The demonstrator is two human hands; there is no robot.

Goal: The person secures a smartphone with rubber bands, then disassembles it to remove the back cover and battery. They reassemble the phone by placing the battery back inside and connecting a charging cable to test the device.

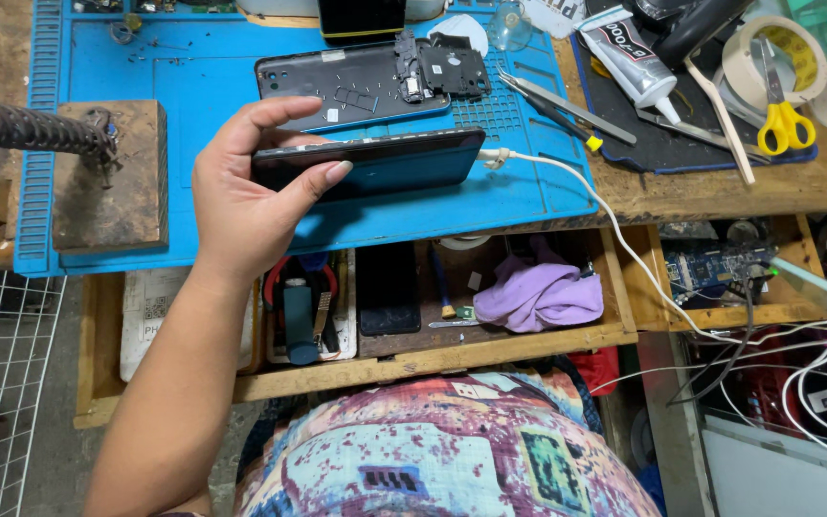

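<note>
One left hand [241,206] holding dark phone [375,165], blue mat [193,72], cluttered wooden bench [720,187]

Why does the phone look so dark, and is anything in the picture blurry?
In the head view, the phone in the left hand is turned nearly edge-on, so its dark glass catches little light; soft, even light falls on the blue mat, leaving only faint shadows; the patterned shirt near the camera looks slightly soft; the bench edges bow a little from the wide lens.
</note>
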